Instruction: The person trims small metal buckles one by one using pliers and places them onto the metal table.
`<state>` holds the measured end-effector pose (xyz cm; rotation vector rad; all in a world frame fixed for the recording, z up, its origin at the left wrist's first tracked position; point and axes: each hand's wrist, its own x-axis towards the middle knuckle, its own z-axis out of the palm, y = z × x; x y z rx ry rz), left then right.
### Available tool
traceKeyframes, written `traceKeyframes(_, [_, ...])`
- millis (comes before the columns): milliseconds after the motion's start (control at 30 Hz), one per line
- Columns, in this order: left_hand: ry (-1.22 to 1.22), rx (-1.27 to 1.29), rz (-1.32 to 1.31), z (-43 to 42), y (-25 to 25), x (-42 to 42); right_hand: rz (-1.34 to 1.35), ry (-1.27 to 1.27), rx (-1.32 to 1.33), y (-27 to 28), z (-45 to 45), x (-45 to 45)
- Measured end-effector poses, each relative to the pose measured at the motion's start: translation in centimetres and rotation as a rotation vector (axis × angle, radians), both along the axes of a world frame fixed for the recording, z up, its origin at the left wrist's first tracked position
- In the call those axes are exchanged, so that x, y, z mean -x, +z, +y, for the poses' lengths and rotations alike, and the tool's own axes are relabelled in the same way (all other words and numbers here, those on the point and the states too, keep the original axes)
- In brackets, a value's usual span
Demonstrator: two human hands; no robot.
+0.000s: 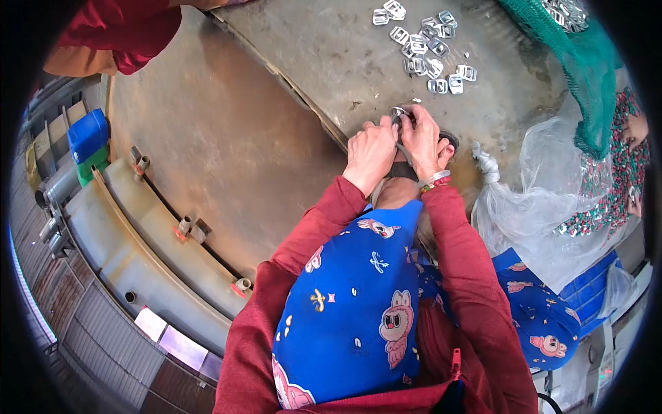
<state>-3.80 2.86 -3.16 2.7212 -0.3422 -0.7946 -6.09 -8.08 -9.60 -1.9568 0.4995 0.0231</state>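
My left hand (371, 153) and my right hand (422, 141) meet above my foot, on the floor near a raised seam. Between their fingertips is a small silvery metal buckle (399, 111), pinched by my right thumb and forefinger. The fingers of my left hand are closed right beside it, and what lies inside them is hidden. A grey curved strip (404, 153) shows below, between the two hands; its kind is unclear. Just beyond my hands lies a loose scatter of similar metal buckles (418, 45).
A green mesh bag (586, 90) with more buckles is at upper right. Beside it, a clear plastic bag (514, 200) lies by many small red and green pieces (607, 200). Another person's hands (634, 130) reach in at the right edge. Metal tanks (138, 234) stand left.
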Motion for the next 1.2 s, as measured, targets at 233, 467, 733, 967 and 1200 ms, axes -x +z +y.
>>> traceKeyframes(233, [-0.026, -0.005, 0.017, -0.1, -0.3, -0.3, -0.029, 0.050, 0.017, -1.2, 0.2, 0.4])
traceKeyframes(467, [-0.052, -0.075, 0.006, -0.8, -0.5, -0.4, -0.091, 0.209, 0.085, 0.0, -0.6, 0.8])
traceKeyframes(733, [-0.176, -0.129, 0.037, -0.9, -1.4, -0.9, -0.062, 0.302, 0.023, 0.0, -0.8, 1.3])
traceKeyframes(967, [-0.010, -0.059, 0.022, -0.9, 2.7, -0.9, 0.119, -0.079, -0.389, -0.5, -1.4, -0.5])
traceKeyframes(1200, [0.173, 0.356, -0.204, -0.3, 3.6, -2.0, 0.240, -0.259, -1.158, 1.9, -2.2, -1.4])
